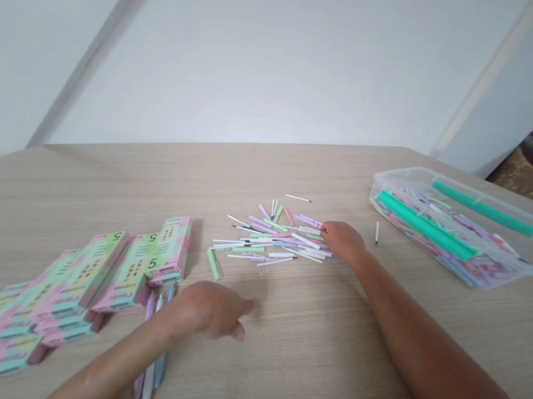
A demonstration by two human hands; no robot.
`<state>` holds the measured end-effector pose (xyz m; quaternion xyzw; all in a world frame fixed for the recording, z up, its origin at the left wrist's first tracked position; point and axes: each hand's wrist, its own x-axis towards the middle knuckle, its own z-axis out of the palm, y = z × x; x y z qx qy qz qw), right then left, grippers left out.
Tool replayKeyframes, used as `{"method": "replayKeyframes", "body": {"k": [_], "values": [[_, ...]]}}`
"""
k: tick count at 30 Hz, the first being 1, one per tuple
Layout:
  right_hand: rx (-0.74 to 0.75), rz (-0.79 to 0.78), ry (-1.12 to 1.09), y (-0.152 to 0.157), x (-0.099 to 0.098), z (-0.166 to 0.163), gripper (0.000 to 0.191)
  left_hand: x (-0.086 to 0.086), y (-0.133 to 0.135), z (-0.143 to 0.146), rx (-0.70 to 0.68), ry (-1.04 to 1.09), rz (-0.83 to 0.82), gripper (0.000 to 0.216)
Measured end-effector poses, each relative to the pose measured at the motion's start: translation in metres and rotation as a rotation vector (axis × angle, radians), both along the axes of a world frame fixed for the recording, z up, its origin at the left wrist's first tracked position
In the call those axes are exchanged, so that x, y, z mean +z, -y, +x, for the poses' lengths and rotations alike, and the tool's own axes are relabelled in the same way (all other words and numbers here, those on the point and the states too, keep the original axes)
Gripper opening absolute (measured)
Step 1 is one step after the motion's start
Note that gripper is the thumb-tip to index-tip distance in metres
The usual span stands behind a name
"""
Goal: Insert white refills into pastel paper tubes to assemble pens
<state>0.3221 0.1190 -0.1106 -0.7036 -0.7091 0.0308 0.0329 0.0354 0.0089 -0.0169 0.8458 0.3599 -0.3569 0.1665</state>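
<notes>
My right hand is at the right edge of a loose pile of pen parts, its fingers pinched at the end of a purple pen barrel. Around it lie thin white pen refills with dark tips and short coloured tubes in green, pink and purple. My left hand hovers over the table in front of the pile, index finger and thumb apart, with nothing in it. A green tube lies just beyond that hand. Under my left forearm are several slim pens, partly covered.
Stacked pink and green boxes marked 5 fill the left side of the wooden table. At the right stands a clear plastic bin with green strips, holding many pen parts. A lone refill lies beside it. A white wall rises behind.
</notes>
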Motion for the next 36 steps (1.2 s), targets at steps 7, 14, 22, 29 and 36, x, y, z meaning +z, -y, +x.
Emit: {"method": "replayKeyframes", "body": {"k": [7,14,22,29,36], "values": [[0.013,0.04,0.008,0.002,0.002,0.003,0.033,0.0,0.003,0.001,0.012,0.004,-0.001,0.059],[0.066,0.03,-0.035,0.002,0.003,0.008,0.025,-0.005,0.001,0.001,-0.012,0.006,-0.02,0.057],[0.038,0.058,-0.053,0.0,0.0,0.009,0.023,-0.008,0.001,0.001,-0.036,0.014,-0.078,0.065],[-0.049,0.17,-0.091,0.006,0.005,0.003,0.024,-0.007,0.002,0.0,-0.03,0.024,-0.08,0.064],[0.047,0.301,-0.279,0.024,0.032,-0.012,0.025,-0.002,0.001,-0.003,-0.01,0.024,-0.051,0.062]]}}
